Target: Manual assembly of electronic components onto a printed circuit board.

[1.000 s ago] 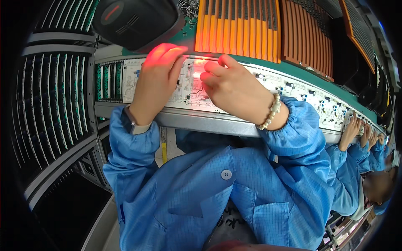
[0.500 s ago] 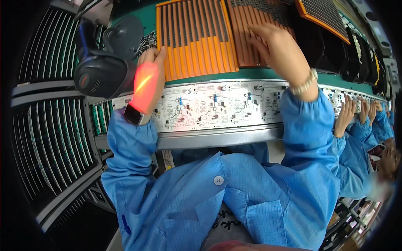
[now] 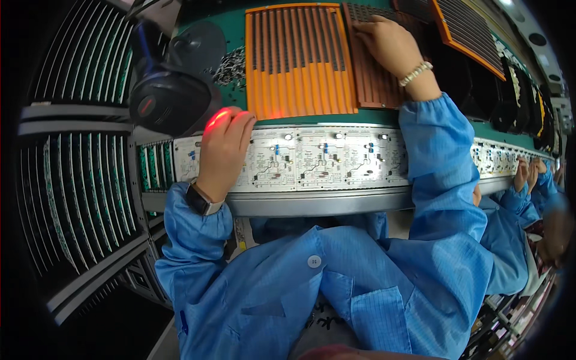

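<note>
A long white circuit board (image 3: 312, 162) with small mounted parts lies along the metal rail in front of me. My left hand (image 3: 225, 150) is over its left part, fingers together and bent near the lower left corner of the orange slotted tray (image 3: 300, 90). Red light falls on those fingers; what they hold, if anything, is hidden. Over the upper part of the brown slotted tray (image 3: 378, 78), which carries dark parts in rows, my right hand (image 3: 390, 48) has its fingers drawn together. Anything pinched there is too small to make out.
A dark scanner on a stand (image 3: 171, 102) stands left of my left hand. Loose small metal parts (image 3: 231, 67) lie beside the orange tray. Racks of boards (image 3: 84, 198) fill the left side. Black bins (image 3: 480, 90) stand at right; co-workers' hands (image 3: 528, 171) are farther along the line.
My left hand has come back from the orange tray's left edge to the board. My right hand has moved farther over the brown tray, its spread fingers now drawn together. The view has shifted slightly.
</note>
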A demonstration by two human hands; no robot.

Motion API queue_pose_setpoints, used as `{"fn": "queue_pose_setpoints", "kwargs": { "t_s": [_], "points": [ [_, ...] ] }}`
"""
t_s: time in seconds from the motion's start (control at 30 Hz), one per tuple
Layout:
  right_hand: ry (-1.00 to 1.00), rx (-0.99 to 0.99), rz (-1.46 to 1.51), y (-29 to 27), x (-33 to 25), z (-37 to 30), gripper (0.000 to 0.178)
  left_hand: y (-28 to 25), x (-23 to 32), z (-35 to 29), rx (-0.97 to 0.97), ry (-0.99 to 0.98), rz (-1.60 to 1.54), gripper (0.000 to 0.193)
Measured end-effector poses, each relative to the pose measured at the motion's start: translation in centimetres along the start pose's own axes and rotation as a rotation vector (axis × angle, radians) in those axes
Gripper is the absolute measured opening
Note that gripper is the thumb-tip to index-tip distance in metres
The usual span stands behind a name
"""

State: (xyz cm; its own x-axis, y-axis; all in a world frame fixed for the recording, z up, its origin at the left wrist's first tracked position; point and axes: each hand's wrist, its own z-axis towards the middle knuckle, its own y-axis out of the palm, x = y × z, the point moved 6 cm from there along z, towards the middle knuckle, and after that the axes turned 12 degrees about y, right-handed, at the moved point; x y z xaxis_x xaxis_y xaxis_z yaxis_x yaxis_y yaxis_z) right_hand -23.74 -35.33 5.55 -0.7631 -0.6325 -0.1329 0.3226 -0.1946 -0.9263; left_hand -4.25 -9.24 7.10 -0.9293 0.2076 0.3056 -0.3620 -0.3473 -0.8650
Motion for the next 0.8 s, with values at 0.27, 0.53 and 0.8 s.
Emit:
{"fn": "queue_pose_setpoints", "kwargs": {
  "t_s": [0.27, 0.53, 0.8],
  "points": [
    [0.051, -0.205, 0.263, 0.0, 1.6, 1.0, 0.018, -8.7, -4.2, -9.2, 0.077, -0.033, 0.086, 0.02],
    [0.034, -0.257, 0.227, -1.4, -0.3, 1.1, 0.016, -9.9, -8.5, -14.4, -0.084, -0.052, 0.134, 0.018],
    [0.081, -0.171, 0.224, -3.8, -2.9, -0.3, 0.019, -9.2, -9.1, -14.1, -0.176, 0.048, 0.156, 0.018]
  ]
}}
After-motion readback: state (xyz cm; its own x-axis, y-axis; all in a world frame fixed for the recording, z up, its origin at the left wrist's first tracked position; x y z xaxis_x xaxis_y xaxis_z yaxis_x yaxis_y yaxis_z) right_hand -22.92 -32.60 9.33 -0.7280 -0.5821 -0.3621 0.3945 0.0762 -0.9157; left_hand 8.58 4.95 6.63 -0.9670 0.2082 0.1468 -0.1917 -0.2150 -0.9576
